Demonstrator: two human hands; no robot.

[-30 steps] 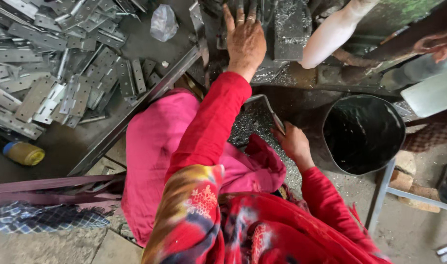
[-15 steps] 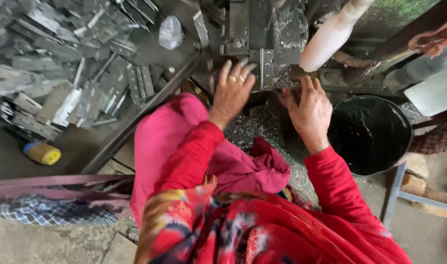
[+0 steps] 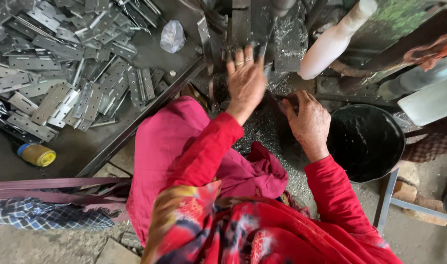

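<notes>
left hand: at 12 o'clock, fingers spread, resting on the dark metal machine; holds nothing.
right hand: at 2 o'clock, fingers loosely spread on the shavings-covered ledge; nothing pinched.
metal hinges: heaped on the counter at 10 o'clock.
black bucket: just beside the right hand, at 3 o'clock.

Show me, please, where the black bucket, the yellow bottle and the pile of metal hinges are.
black bucket (image 3: 365, 110): head view, on its upper rim.
yellow bottle (image 3: 37, 155): head view, on its yellow body.
pile of metal hinges (image 3: 62, 100): head view, on one flat hinge plate.
</notes>
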